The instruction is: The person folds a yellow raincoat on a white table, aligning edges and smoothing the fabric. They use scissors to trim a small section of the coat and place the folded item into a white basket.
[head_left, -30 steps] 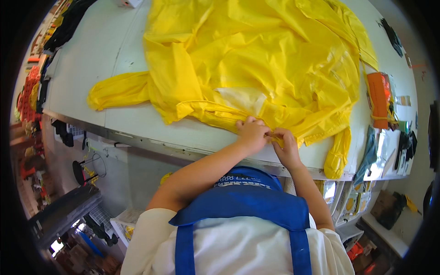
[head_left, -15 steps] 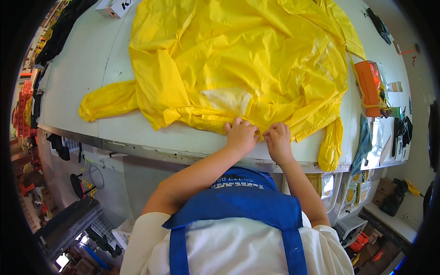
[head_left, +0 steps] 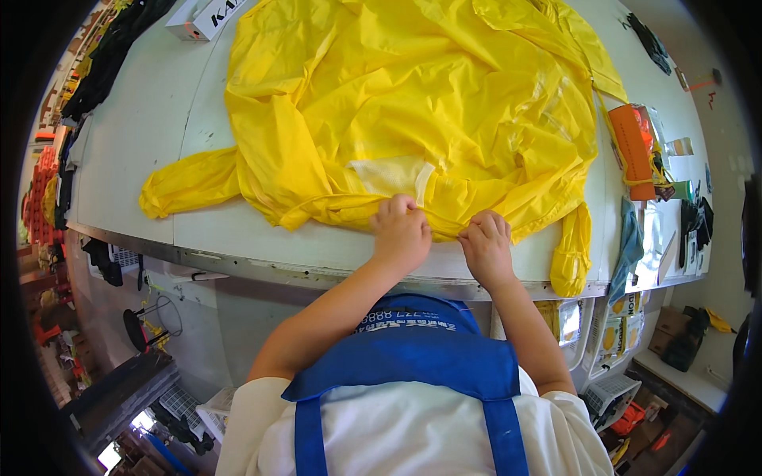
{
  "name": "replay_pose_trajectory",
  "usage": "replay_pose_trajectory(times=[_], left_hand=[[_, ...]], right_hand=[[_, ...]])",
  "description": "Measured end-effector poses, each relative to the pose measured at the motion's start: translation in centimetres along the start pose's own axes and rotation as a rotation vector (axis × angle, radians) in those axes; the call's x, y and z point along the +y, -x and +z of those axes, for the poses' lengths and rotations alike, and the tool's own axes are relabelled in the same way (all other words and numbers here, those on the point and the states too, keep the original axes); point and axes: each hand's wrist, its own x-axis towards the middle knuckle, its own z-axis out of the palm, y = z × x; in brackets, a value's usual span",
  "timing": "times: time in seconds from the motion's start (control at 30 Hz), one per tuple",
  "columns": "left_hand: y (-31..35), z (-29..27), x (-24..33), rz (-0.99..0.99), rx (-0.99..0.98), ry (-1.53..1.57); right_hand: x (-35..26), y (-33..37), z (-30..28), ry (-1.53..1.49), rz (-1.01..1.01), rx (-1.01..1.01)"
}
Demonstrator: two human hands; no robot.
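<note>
A large yellow jacket lies spread and wrinkled over the white table, its sleeves reaching out to the left and right. White mesh lining shows through a gap near its front edge. My left hand is closed on the jacket's near edge, just below the mesh. A short way to the right, my right hand pinches the same edge. Between the two hands runs a short stretch of yellow cloth. The fingertips are partly hidden in the folds.
A white box stands at the far left of the table. Dark cloth lies along the left side. At the right are an orange box, a grey-blue cloth and a green roll. The table's metal edge runs before me.
My hands have moved apart along the jacket's near edge, the left one shifting left. The cloth between them is now stretched straighter, and the mesh opening is partly covered by a fold.
</note>
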Motion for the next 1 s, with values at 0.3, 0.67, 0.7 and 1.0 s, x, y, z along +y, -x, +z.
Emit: replay_pose_trajectory(times=[0.3, 0.67, 0.7, 1.0], left_hand=[[2.3, -10.9, -8.5, -0.150, 0.227, -0.360], [-1.0, -24.3, -12.6, -0.267, 0.051, 1.229], [-1.6, -25.6, -12.1, -0.268, 0.088, 1.225], [-1.6, -22.2, -9.7, -0.119, -0.921, 0.641]], right_hand=[[2.1, 1.2, -2.6, 0.054, 0.083, 0.018], [19.4, -2.0, -5.4, -1.397, 1.325, 0.665], [20.3, -2.3, -5.3, -1.533, 1.271, 0.693], [15.0, -20.5, -22.0, -1.436, 0.103, 0.629]])
